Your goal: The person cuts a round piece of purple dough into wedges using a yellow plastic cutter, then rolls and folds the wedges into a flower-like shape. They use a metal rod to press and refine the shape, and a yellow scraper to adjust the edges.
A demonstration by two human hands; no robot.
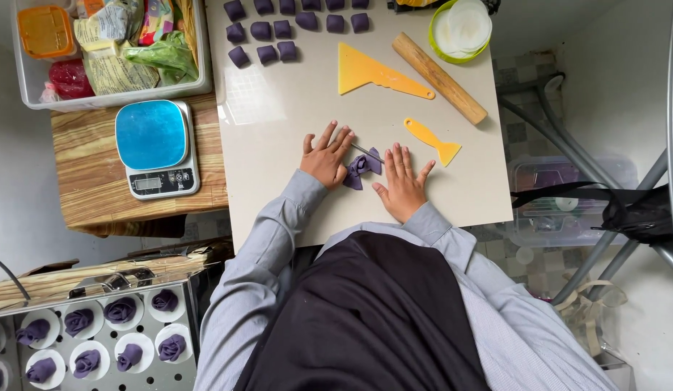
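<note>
Resting flat and open, left hand (325, 156) and right hand (403, 179) flank folded purple dough (361, 169); steamer tray (152, 373) at 8 o'clock holds shaped purple buns (120, 310).

Home kitchen, pastry board (278, 108), rolling pin (439, 68), digital scale (155, 147), purple dough pieces (278, 29), steamer tray (155, 373)

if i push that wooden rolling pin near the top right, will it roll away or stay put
The rolling pin is a plain round cylinder lying flat, so it would probably roll if pushed sideways. Pushed along its length, it would more likely slide. It looks like solid wood, so likely stiff and fairly heavy.
</note>
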